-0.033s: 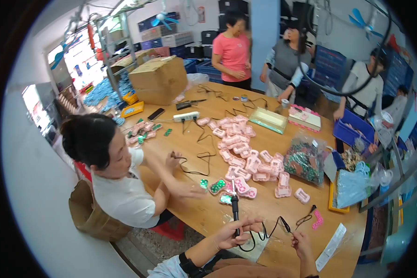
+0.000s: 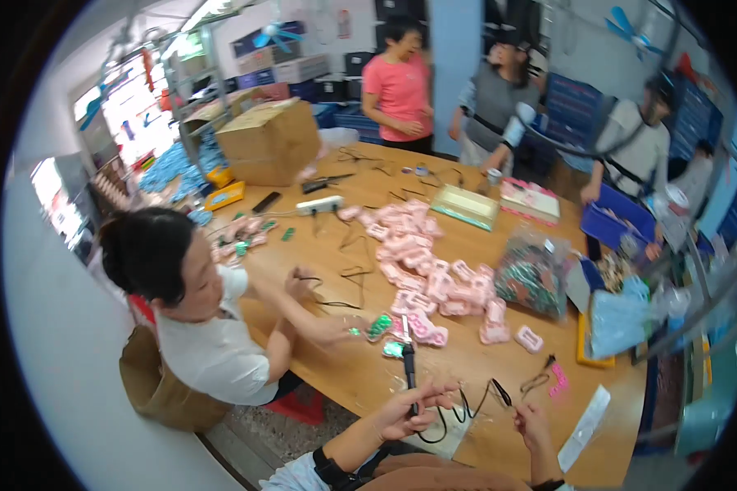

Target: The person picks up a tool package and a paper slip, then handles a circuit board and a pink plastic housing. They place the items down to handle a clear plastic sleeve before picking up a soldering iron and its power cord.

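My left hand grips the black handle of a soldering iron, whose tip points away from me toward small green circuit boards. At the near table edge, my right hand pinches a thin black wire that loops across the wooden table between both hands. A long heap of pink plastic casings runs up the middle of the table, just beyond the iron's tip.
A seated person in a white shirt reaches across from the left, hand near the circuit boards. Three people stand at the far side. A cardboard box, a bag of green parts and a blue bin also stand around the table.
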A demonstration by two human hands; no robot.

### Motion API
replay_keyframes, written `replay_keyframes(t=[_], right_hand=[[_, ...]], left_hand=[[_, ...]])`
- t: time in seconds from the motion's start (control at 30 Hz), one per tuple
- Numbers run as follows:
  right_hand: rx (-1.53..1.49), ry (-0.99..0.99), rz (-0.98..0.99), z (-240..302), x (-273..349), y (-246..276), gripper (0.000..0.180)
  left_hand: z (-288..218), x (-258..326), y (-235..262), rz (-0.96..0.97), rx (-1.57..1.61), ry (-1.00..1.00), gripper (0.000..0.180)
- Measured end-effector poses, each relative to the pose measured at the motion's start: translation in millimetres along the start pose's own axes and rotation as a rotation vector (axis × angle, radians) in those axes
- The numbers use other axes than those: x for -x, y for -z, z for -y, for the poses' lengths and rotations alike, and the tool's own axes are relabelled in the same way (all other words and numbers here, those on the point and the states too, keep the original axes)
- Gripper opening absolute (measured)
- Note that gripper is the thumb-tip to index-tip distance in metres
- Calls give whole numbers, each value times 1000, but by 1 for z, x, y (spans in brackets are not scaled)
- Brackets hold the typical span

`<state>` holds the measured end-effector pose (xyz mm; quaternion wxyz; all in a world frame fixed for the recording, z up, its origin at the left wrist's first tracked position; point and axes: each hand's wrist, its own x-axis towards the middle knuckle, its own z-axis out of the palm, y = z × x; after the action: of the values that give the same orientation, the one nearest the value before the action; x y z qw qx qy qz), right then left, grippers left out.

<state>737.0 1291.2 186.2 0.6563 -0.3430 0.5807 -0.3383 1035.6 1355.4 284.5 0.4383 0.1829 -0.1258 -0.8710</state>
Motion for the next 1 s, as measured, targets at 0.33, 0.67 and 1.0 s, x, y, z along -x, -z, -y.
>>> replay_keyframes(t=[0.33, 0.67, 1.0], right_hand=[[152, 304, -465, 5, -95, 75, 21], [779, 168, -617, 22, -155, 52, 37], [-443, 120, -191, 51, -111, 85, 28]], left_hand=[[10, 14, -10, -80, 135, -26, 41], [41, 21, -54, -240, -21, -71, 36], [81, 52, -84, -75, 9, -244, 43]])
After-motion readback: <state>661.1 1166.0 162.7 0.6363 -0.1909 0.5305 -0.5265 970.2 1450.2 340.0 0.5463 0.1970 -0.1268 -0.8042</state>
